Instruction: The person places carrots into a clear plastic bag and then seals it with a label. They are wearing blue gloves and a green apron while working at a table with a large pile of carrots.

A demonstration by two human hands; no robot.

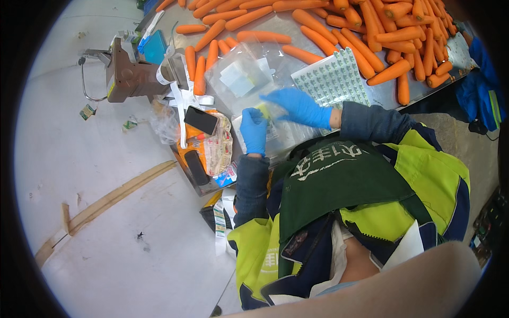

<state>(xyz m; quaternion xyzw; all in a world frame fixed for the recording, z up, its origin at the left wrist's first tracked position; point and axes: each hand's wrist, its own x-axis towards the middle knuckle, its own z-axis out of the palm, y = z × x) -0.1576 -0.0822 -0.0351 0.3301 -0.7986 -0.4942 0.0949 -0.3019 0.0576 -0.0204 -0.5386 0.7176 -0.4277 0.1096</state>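
Note:
My left hand (254, 131), in a blue glove, has its fingertips pinched at the edge of a clear plastic bag (284, 137) on the table before me. A small yellow-green patch (263, 110) shows between the two hands; I cannot tell if it is a label. My right hand (302, 106), also gloved in blue, is blurred and reaches over the bag with fingers stretched left. What its fingertips touch is unclear. Beyond the hands lies another clear plastic bag (226, 65) with pale squares showing in it. Beside my right hand rests a sheet of green-printed stickers (332, 79).
Many loose carrots (397, 35) cover the metal table's far side. At left stand a brown tape dispenser-like device (129, 75) and white strips (181, 99). A smartphone (201, 120) lies on an orange packet (216, 147), near a dark oblong object (196, 167) by the table edge.

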